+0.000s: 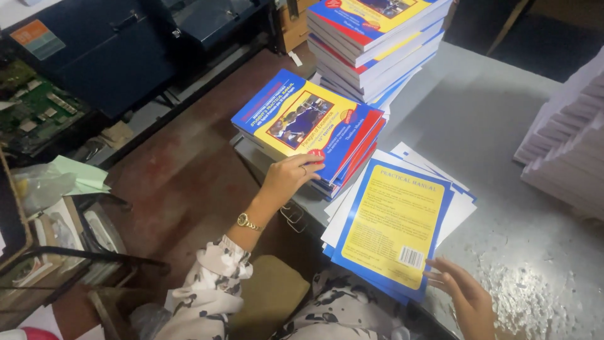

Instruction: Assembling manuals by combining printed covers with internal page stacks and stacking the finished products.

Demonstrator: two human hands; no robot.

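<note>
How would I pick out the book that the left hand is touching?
Start at the grey table and find the tall stack of books at its far edge. Just in front sits a shorter pile at the table's left edge, where the left hand rests. The top book lies face up with a picture on its yellow cover, unlike the picture-less back cover nearby.
</note>
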